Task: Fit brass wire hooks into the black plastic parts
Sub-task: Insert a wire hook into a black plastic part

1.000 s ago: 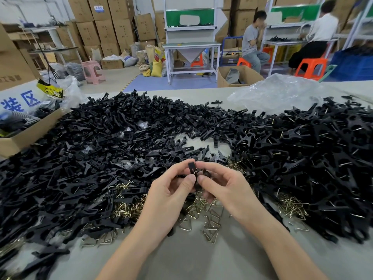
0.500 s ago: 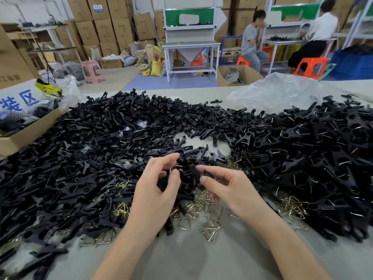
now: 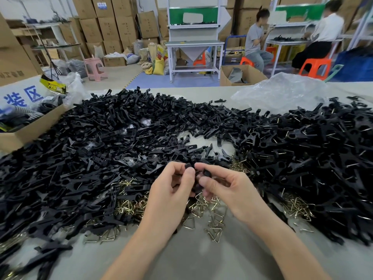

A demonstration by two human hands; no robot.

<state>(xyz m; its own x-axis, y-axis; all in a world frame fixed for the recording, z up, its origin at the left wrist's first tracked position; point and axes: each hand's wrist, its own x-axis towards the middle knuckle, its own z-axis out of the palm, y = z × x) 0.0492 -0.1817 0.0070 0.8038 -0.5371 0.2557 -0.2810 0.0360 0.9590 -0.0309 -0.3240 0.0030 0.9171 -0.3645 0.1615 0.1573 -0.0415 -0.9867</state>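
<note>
My left hand [image 3: 171,190] and my right hand [image 3: 228,188] meet above the table, fingertips together. Between them both pinch a small black plastic part [image 3: 196,174]; its shape is mostly hidden by the fingers. No brass wire is plainly visible in the held part. Loose brass wire hooks [image 3: 210,211] lie on the grey table right below the hands. A large heap of black plastic parts [image 3: 96,150] spreads to the left and behind. On the right, another heap of black parts with brass wires in them [image 3: 314,156] covers the table.
A cardboard box [image 3: 30,128] holding bagged goods stands at the left edge. A crumpled clear plastic bag [image 3: 278,93] lies at the back right. More brass hooks [image 3: 296,207] sit at the right. Two people sit at benches far behind.
My hands, briefly lowered toward the pile half a second ago, have come together again and both hold a black part between the fingertips.
</note>
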